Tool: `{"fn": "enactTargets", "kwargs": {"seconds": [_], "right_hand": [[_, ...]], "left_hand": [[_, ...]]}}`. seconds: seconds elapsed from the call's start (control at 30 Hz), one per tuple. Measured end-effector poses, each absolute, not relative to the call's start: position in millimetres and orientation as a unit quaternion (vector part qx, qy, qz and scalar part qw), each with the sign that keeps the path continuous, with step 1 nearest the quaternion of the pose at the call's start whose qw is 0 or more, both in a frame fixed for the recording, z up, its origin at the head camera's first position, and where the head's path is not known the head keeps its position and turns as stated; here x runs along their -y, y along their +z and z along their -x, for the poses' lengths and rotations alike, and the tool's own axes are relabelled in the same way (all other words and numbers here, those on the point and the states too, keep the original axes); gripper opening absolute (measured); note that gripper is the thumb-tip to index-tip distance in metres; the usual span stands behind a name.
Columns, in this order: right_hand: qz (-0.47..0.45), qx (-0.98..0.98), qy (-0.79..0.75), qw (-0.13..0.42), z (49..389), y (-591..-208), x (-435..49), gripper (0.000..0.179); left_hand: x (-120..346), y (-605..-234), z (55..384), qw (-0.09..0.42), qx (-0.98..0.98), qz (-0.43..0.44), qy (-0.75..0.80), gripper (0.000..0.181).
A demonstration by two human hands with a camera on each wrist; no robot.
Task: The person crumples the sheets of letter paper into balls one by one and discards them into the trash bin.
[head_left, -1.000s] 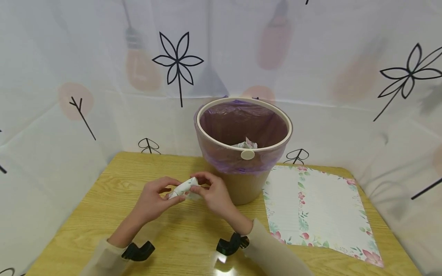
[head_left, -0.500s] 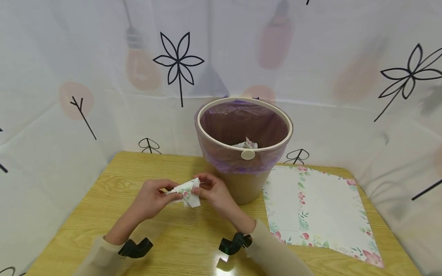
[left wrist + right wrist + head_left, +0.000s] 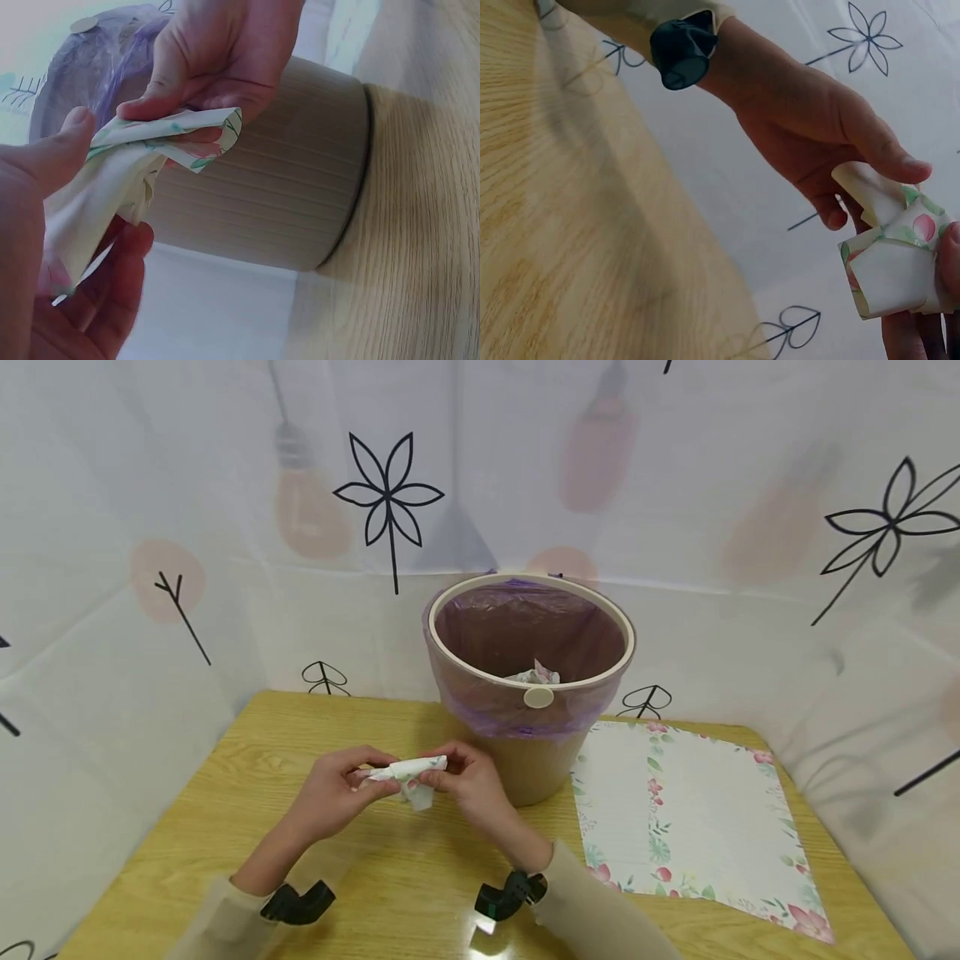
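Both hands hold a folded piece of floral-bordered white paper above the wooden table, just in front of the waste bin. My left hand pinches its left end between thumb and fingers. At the other end, my right hand has its thumb on the front and fingers behind. A loose flap hangs below the rolled upper edge. Seen from the left wrist, the paper shows creased layers; from the right wrist, the paper shows a squared, folded end with a pink bud print.
The beige bin has a purple plastic liner and a pale rim; crumpled floral paper lies inside. Floral-bordered paper lies flat at the right of the table. A patterned white cloth hangs behind.
Both hands turn the paper between their fingers. Its flap swings into front view, then partly rolls under, and the paper ends more level and slightly further right.
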State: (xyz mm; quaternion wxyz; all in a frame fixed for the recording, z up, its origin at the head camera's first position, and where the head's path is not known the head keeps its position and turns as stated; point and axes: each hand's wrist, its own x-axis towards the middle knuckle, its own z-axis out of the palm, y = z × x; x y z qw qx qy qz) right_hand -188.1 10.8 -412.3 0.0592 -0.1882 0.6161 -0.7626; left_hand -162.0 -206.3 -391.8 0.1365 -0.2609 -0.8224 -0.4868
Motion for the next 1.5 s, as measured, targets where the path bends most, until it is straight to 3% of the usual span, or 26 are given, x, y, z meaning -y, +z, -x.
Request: {"fn": "enactTargets", "kwargs": {"seconds": [0.27, 0.67, 0.9, 1.07, 1.33, 1.5], "right_hand": [[0.205, -0.669, -0.714, 0.029, 188, -413, -10, 0.025], [0.279, -0.773, -0.552, -0.140, 180, -404, -3, 0.021], [0.266, -0.788, -0.521, -0.191, 177, -405, 3, 0.020], [0.255, -0.793, -0.520, -0.188, 180, -408, 1, 0.020], [0.252, -0.791, -0.528, -0.180, 182, -409, -6, 0.024], [0.270, -0.778, -0.537, -0.184, 183, -408, -8, 0.023]], "left_hand": [[209, -390, 163, 0.243, 0.844, 0.242, -0.412, 0.021], [191, -381, 155, 0.343, 0.862, 0.212, -0.306, 0.016], [181, -384, 156, 0.386, 0.855, 0.209, -0.276, 0.008], [186, -387, 155, 0.345, 0.845, 0.235, -0.334, 0.009], [205, -384, 153, 0.151, 0.802, 0.270, -0.511, 0.038], [210, -387, 157, 0.113, 0.794, 0.262, -0.537, 0.022]]}}
